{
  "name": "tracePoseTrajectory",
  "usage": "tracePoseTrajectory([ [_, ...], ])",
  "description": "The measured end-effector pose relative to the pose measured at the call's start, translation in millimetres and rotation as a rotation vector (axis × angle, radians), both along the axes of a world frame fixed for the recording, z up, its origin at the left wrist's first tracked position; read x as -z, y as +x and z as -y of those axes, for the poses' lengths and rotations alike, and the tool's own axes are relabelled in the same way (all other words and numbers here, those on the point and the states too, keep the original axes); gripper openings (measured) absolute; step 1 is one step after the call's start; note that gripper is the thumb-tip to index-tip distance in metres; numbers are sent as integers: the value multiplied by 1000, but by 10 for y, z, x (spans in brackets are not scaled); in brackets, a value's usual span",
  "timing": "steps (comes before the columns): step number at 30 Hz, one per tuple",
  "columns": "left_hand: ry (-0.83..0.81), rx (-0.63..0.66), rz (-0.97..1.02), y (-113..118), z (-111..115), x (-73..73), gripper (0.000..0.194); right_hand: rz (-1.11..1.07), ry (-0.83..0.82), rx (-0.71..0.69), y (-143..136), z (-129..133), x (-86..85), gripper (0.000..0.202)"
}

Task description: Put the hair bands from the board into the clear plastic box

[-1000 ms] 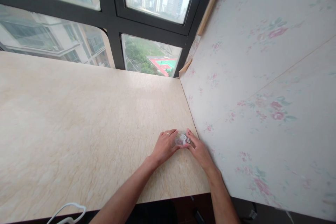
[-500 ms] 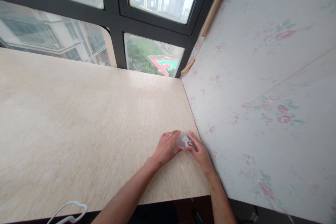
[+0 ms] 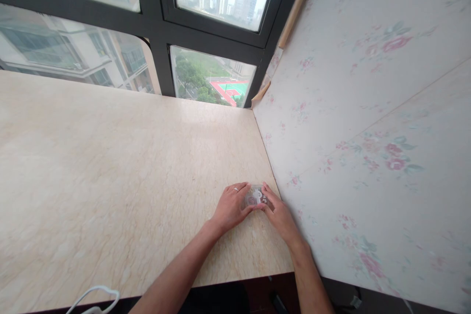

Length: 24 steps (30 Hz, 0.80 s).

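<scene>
A small clear plastic case with some printing and small items visible through it lies on the beige marbled sill, near the patterned wall. My left hand grips its left side, thumb at the near edge and fingers at the far edge; a ring shows on one finger. On the right side, my right hand holds the case the same way. The thumbs almost meet along the near edge. What exactly is inside the case is too small to tell.
The marbled sill runs left beneath a dark-framed window. Close on the right stands the floral wall. A white cable loops over the front edge at lower left. Dark objects lie below the sill.
The view has shifted slightly, so both hands and the case appear a little further left. Both hands keep their hold on the case.
</scene>
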State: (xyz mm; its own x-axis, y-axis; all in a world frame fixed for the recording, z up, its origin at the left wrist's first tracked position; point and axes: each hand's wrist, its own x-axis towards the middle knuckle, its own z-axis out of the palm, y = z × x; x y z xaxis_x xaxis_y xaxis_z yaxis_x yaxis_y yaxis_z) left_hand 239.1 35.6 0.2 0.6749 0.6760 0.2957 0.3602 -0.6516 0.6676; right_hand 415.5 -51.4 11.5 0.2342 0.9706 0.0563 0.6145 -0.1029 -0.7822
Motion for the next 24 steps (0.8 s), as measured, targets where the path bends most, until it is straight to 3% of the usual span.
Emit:
tracePoseTrajectory([
  [8, -1, -21, 19, 11, 8, 5, 52, 111, -59, 7, 6, -103, -112, 46],
  [17, 51, -54, 2, 32, 34, 27, 54, 390, -182, -46, -36, -199, -246, 48],
  [24, 67, -78, -34, 41, 55, 31, 56, 410, -142, -35, -51, -163, -56, 48],
])
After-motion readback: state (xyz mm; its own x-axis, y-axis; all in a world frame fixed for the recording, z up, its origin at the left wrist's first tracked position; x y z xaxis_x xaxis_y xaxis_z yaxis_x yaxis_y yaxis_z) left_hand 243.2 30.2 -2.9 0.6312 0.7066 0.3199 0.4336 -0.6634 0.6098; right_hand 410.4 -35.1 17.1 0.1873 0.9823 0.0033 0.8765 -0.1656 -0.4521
